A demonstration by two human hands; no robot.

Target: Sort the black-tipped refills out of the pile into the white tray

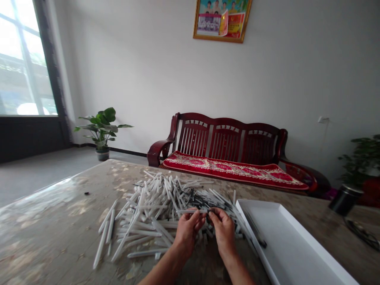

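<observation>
My left hand (189, 229) is closed around a slim, whitish, pen-like tube (184, 211) held level, its left end sticking out past the fingers. At the tube's other end, my right hand (222, 227) pinches a small dark piece; whether it is joined to the tube is hard to make out. Both hands are close together over the front of a large pile of similar white tubes (148, 229). Thin black sticks (202, 198) are mixed in on the pile's right side.
A shallow white tray (297, 245) lies to the right, with a few dark sticks (261, 239) along its left side. The patterned table (65, 233) also bears a small black bit (86, 193) and a black cylinder (346, 200). Beyond stands a wooden bench (225, 138).
</observation>
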